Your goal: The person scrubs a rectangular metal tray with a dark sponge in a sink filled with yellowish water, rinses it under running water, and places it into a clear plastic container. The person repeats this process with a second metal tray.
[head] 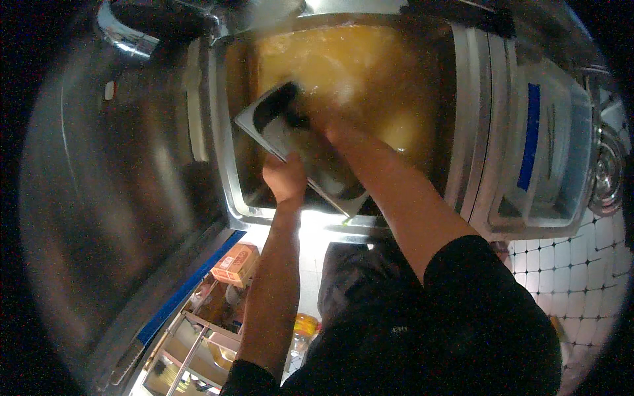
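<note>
A rectangular metal pan point(282, 136) is held tilted over a sink basin point(222, 123) of cloudy yellow-brown water point(366, 64). My left hand point(286, 175) grips the pan's near long rim, with the fist closed around its edge. Across the pan's far side reaches my right hand point(324, 120), blurred, with its fingers hidden. Whether it holds anything cannot be made out. Dark patches, perhaps shadow or reflection, cover part of the pan's inside. A small green bit point(346, 221) clings near its lower corner.
A chrome faucet point(129, 37) curves in at the upper left, beside a stainless steel surface point(124, 148). To the right stands a clear plastic bin point(559, 163) with blue tape point(529, 133). Below left are a cardboard box point(237, 264) and a shelf rack point(190, 326). White tiles point(569, 277) cover the floor.
</note>
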Tool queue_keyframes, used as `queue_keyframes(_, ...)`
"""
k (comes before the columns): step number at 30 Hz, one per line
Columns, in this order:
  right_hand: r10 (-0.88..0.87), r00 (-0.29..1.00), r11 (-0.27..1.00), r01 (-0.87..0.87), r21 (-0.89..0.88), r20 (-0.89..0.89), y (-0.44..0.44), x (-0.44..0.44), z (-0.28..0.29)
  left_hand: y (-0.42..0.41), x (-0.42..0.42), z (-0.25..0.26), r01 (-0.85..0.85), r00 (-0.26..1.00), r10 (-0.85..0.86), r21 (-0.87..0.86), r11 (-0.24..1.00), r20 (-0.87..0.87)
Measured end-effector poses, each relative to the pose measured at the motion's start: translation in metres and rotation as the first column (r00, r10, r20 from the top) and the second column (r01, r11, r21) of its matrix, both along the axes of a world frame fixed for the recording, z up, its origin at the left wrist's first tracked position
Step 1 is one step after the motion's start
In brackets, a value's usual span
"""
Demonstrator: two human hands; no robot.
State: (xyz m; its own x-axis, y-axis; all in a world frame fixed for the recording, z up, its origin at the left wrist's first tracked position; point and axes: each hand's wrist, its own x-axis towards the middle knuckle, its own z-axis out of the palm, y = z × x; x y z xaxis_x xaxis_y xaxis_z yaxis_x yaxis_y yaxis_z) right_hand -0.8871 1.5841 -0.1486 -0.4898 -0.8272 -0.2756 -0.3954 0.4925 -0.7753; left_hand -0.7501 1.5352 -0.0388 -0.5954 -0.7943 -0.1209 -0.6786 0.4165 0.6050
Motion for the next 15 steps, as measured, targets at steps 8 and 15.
queue_keyframes(8, -0.172, 0.948, 0.931, 0.246, 0.27, -0.269, 0.056, -0.005, 0.01, 0.012, -0.018, 0.009, 0.091, 0.995, -0.088, 0.049, 0.995, -0.048)
queue_keyframes(15, -0.32, 0.895, 0.885, 0.4, 0.239, -0.312, 0.114, 0.05, -0.024, 0.025, -0.034, 0.032, 0.222, 0.975, -0.218, -0.116, 0.968, 0.044)
